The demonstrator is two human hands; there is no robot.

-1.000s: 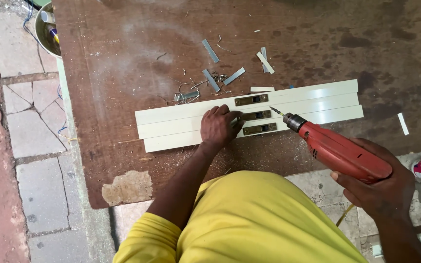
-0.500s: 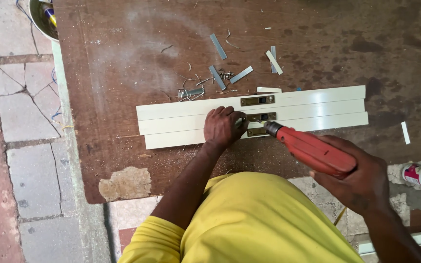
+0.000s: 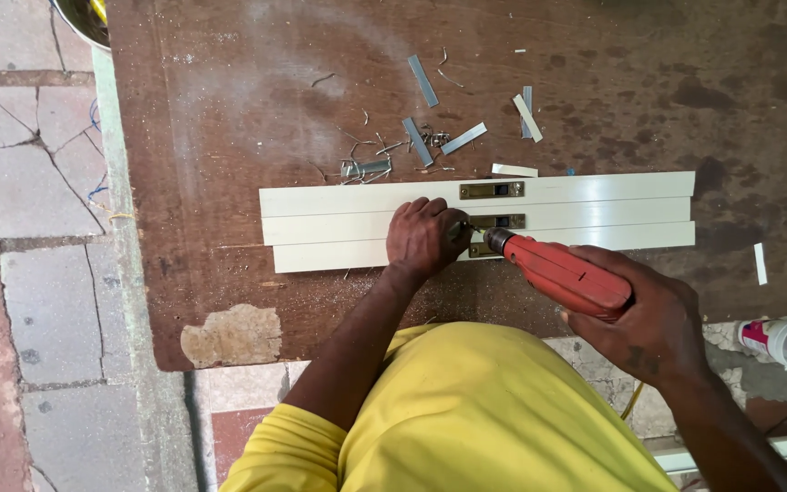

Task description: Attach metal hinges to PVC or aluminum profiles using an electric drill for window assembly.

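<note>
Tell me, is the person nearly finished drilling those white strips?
About midway, it seems. The far white strip already carries a metal plate. The red drill in the right hand is at the middle plate, with the left hand steadying. The near plate is mostly hidden.

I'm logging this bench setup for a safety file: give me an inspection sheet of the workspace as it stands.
Surface: worn brown board, stained, dusty.
Job's things: three cream strips side by side, each with a metal plate; red drill tip at the middle strip's plate.
Clutter: metal offcuts and shavings above the strips.
Grippers: left hand presses on the strips; right hand grips the drill.
Cables: yellow cord below the board.
Surroundings: paved floor, white cup.
</note>
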